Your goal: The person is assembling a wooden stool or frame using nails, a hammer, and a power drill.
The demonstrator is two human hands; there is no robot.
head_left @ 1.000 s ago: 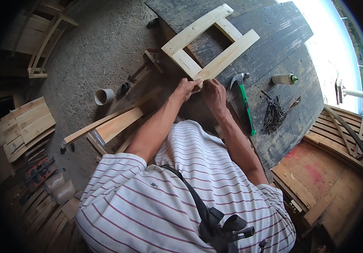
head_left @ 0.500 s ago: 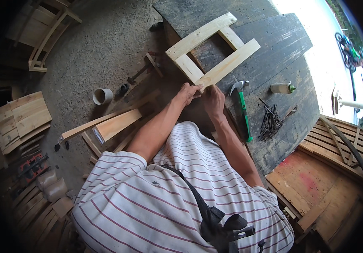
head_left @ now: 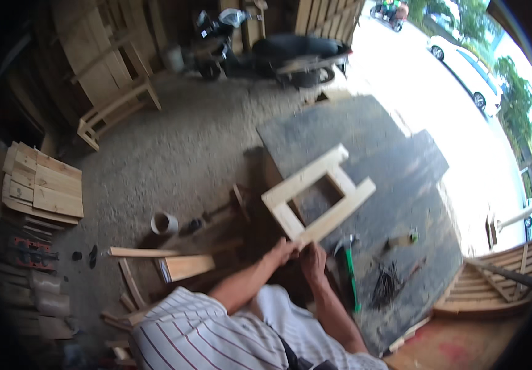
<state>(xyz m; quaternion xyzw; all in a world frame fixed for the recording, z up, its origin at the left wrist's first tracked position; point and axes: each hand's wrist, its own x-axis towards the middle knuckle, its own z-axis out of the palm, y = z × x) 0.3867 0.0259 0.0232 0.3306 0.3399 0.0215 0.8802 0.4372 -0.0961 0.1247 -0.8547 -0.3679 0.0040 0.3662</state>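
Workshop floor of rough concrete, dark bench (head_left: 365, 154) (scooter behind). Left hand (head_left: 283, 251) and right hand (head_left: 312, 256) both pinch the frame's (head_left: 318, 200) near corner, fingers closed on it.

Bare dark worktop (head_left: 365, 142) lies open beyond the wooden frame (head_left: 318, 200); the hammer (head_left: 347, 271) and nail pile (head_left: 386, 285) crowd the right side; wood offcuts (head_left: 179, 266) block the left.

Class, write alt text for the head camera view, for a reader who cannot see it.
A person's two hands, left hand and right hand, meet at the near corner of a pale wooden frame lying on a dark worktable. A green-handled hammer and a pile of nails lie to the right; loose boards lie on the floor to the left.
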